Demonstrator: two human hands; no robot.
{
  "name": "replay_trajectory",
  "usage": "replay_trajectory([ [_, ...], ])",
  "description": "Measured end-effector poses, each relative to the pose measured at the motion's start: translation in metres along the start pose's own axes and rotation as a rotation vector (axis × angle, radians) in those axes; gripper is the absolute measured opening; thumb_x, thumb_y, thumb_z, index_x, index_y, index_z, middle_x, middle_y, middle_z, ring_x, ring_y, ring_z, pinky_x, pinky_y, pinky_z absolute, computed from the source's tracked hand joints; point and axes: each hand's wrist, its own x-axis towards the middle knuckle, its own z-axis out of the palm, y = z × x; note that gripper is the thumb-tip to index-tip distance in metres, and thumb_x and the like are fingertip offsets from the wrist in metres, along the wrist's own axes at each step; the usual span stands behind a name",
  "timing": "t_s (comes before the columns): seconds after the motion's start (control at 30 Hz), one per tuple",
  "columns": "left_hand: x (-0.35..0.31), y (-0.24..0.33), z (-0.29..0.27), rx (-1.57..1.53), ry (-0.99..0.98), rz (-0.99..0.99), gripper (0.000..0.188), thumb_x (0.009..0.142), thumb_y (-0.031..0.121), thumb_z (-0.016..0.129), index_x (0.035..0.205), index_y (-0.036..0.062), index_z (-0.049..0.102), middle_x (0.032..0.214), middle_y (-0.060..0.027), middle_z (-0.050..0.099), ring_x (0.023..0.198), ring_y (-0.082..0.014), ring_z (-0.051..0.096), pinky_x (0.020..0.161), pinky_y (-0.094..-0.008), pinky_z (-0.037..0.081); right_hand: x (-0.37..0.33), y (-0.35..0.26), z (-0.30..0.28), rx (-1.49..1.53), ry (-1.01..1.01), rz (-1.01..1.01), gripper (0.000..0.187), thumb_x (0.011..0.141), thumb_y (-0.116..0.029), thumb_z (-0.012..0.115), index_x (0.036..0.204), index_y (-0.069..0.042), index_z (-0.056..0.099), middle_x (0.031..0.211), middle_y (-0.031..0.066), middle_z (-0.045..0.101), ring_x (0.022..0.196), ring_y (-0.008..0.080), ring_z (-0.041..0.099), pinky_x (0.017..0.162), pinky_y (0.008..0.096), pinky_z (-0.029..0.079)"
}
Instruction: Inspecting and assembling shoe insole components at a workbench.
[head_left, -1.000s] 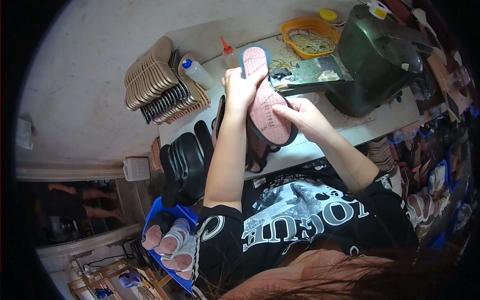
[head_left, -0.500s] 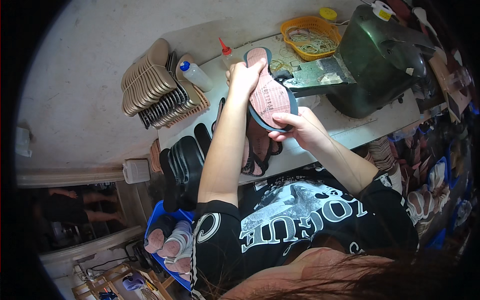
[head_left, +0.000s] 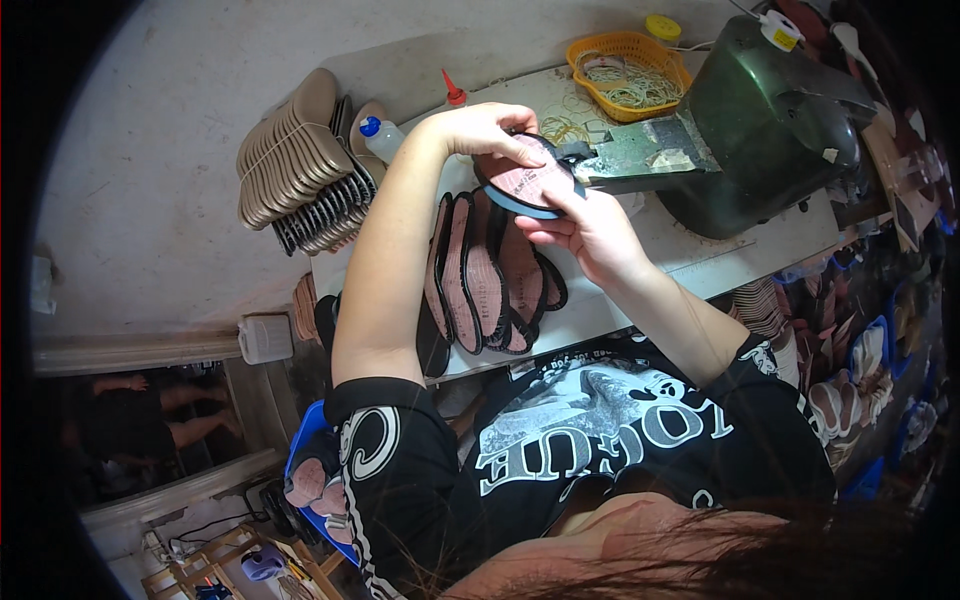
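Observation:
Both my hands are closed on a shoe sole [head_left: 512, 186] with a pinkish upper face, a dark rim and a blue-grey edge. My left hand [head_left: 482, 130] grips its far-left end, thumb on top. My right hand [head_left: 600, 232] pinches its near-right side, with the thumb on the pink face and the other fingers beneath. The sole's right edge lies close beside the head of a dark green machine [head_left: 655, 148]; whether they touch I cannot tell. Between my forearms, several pink insoles with black edging [head_left: 483, 285] lie on the white table [head_left: 680, 240].
A yellow basket of thin cord [head_left: 625, 105] stands behind the machine arm. At the far left are a bundle of tan soles [head_left: 290, 150], a blue-capped bottle [head_left: 380, 140] and a red-tipped bottle [head_left: 453, 92]. A blue bin of footwear [head_left: 305, 425] sits below left.
The sole has turned from lengthwise in view to foreshortened, close to the machine head. My left hand has shifted its grip, its elbow swinging left and uncovering more insoles; my right hand has moved slightly away from me.

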Motion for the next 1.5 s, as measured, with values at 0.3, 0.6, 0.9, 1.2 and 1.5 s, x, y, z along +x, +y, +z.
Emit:
replay_trajectory([
  [0.3, -0.008, -0.013, 0.008, -0.087, 0.063, 0.058, 0.035, 0.080, 0.033, 0.072, 0.098, 0.0068, 0.058, 0.083, 0.0040, 0.057, 0.079, -0.0060, 0.049, 0.069, -0.0232, 0.041, 0.003, -0.003, -0.002, 0.012, -0.029, 0.021, 0.035, 0.093, -0.022, 0.058, 0.115, 0.005, 0.054, 0.106, 0.0150, 0.063, 0.089, 0.0221, 0.068, 0.074, 0.0291, 0.058],
  [0.6, -0.027, -0.013, 0.028, -0.153, 0.253, -0.083, 0.028, 0.082, 0.028, 0.071, 0.089, 0.0048, 0.057, 0.079, 0.0012, 0.056, 0.074, -0.0064, 0.048, 0.065, -0.0221, 0.040, 0.009, -0.012, -0.008, -0.116, 0.002, 0.071, 0.035, 0.096, -0.027, 0.051, 0.117, 0.001, 0.054, 0.101, 0.0141, 0.065, 0.084, 0.0207, 0.068, 0.071, 0.0279, 0.057],
  [0.9, -0.045, -0.011, 0.059, -0.023, 0.549, -0.224, 0.039, 0.078, 0.038, 0.071, 0.077, 0.0008, 0.060, 0.068, -0.0024, 0.058, 0.059, -0.0093, 0.051, 0.052, -0.0249, 0.041, 0.007, -0.015, -0.010, -0.284, 0.045, 0.061, 0.029, 0.089, -0.028, 0.063, 0.100, -0.002, 0.062, 0.089, 0.0074, 0.068, 0.077, 0.0138, 0.065, 0.075, 0.0278, 0.053],
  [1.2, -0.057, 0.030, 0.102, -0.515, 0.462, -0.314, 0.053, 0.084, 0.048, 0.062, 0.076, -0.0042, 0.063, 0.066, -0.0140, 0.064, 0.051, -0.0191, 0.064, 0.046, -0.0255, 0.051, -0.035, -0.018, -0.033, -0.535, -0.117, 0.213, 0.033, 0.080, -0.025, 0.072, 0.100, 0.000, 0.065, 0.092, 0.0074, 0.068, 0.078, 0.0112, 0.065, 0.070, 0.0245, 0.051],
  [1.5, -0.054, 0.010, 0.094, -0.520, 0.584, -0.233, 0.043, 0.069, 0.036, 0.082, 0.059, 0.0081, 0.050, 0.049, -0.0029, 0.048, 0.035, -0.0092, 0.038, 0.035, -0.0247, 0.026, -0.008, -0.027, -0.022, -0.488, -0.055, 0.078, 0.025, 0.077, -0.023, 0.074, 0.084, 0.000, 0.067, 0.076, 0.0034, 0.065, 0.062, 0.0090, 0.058, 0.056, 0.0215, 0.043],
])
